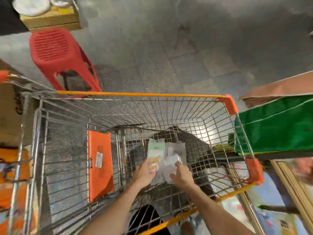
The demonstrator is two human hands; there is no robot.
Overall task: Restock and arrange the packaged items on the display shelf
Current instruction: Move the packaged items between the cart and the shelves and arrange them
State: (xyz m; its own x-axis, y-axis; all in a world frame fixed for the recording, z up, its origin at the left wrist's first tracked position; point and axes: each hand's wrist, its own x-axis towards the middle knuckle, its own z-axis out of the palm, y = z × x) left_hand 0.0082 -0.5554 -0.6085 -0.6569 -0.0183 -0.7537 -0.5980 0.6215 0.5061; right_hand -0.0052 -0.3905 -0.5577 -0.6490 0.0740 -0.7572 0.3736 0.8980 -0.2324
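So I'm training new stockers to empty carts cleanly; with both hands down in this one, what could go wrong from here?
1. The right hand pinches several clear packets at once; slick and loosely stacked, one could slide out onto the cart floor.
2. The left hand grips only the yellow packet, so the pale green packet lying beyond it may get left behind or snag on the wire.

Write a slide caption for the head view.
Left hand and right hand grasp small packets inside an orange-rimmed wire shopping cart.
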